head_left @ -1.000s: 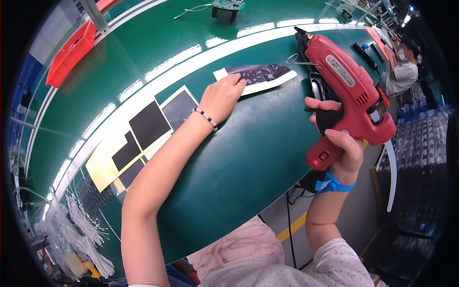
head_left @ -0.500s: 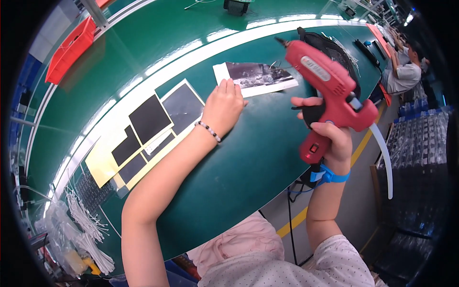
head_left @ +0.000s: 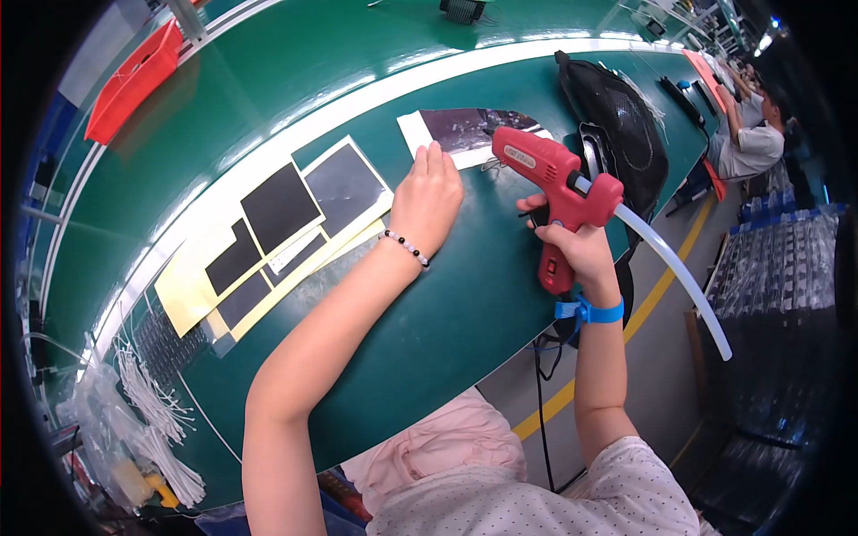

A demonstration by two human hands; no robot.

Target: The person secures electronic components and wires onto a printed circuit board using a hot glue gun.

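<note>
My right hand (head_left: 576,250) is wrapped around the handle of a red hot glue gun (head_left: 536,161). A long translucent glue stick (head_left: 675,263) sticks out of the gun's back and curves down. The gun's front end is over the right part of a glossy dark sheet with a white border (head_left: 460,132), which lies on the green table; its nozzle is hard to make out. My left hand (head_left: 427,201) rests at the sheet's near left edge, fingers stretched out side by side and tips on the white border. Beside it lie yellow backing sheets (head_left: 183,290) bearing black rectangular pieces (head_left: 281,207).
A black mesh bag (head_left: 621,116) lies right of the gun. White cable ties (head_left: 152,402) and plastic bags (head_left: 98,429) are at the lower left. A red bin (head_left: 134,85) stands at the far left. Another person (head_left: 751,134) sits farther along the table at right.
My right hand has brought the glue gun left and tipped its front down toward the glossy sheet. My left hand stays at the sheet's edge. The view has shifted slightly.
</note>
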